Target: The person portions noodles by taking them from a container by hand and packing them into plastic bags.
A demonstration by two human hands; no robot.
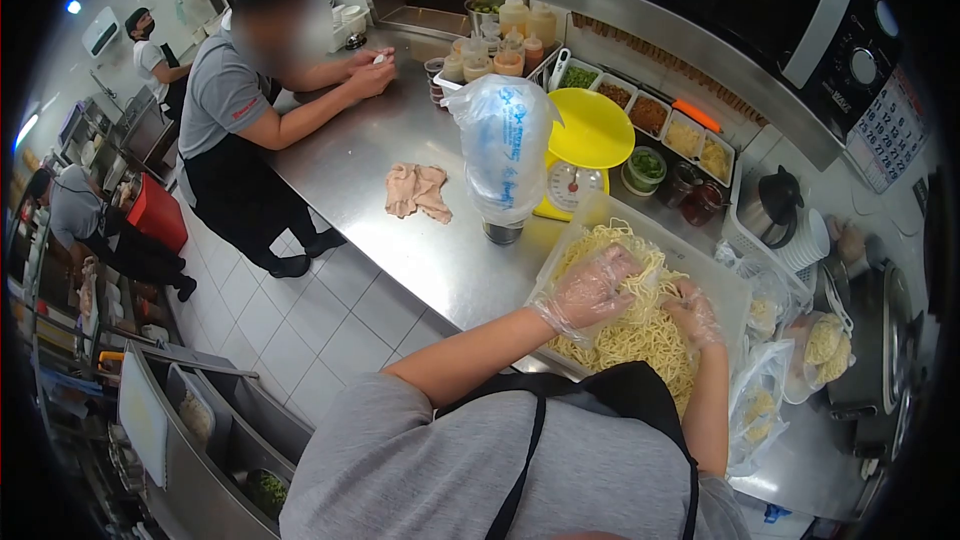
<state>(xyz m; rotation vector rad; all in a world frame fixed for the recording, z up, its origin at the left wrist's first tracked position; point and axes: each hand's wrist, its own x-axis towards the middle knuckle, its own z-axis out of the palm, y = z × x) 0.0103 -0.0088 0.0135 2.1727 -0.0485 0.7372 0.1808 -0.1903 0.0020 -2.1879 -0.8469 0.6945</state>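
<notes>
My left hand (pixel 590 292), in a clear plastic glove, is closed around some yellow noodles (pixel 640 340) over a large translucent plastic tub (pixel 733 292). On the right side of the same tub, my gloved right hand (pixel 694 314) has its fingers curled into the strands. The noodles fill much of the tub, and some strands lie raised between the two hands. Just beyond the tub stands a yellow kitchen scale (pixel 572 185) with a round yellow pan (pixel 591 128). Next to it is an upright container covered by a clear plastic bag with blue print (pixel 503 145).
A crumpled pinkish cloth (pixel 418 191) lies on the steel counter (pixel 345 165). Sauce bottles (pixel 512 20) and topping trays (pixel 648 115) line the back. Bagged noodles (pixel 826 348) sit at right. A co-worker (pixel 225 90) leans on the counter's far left; others stand behind.
</notes>
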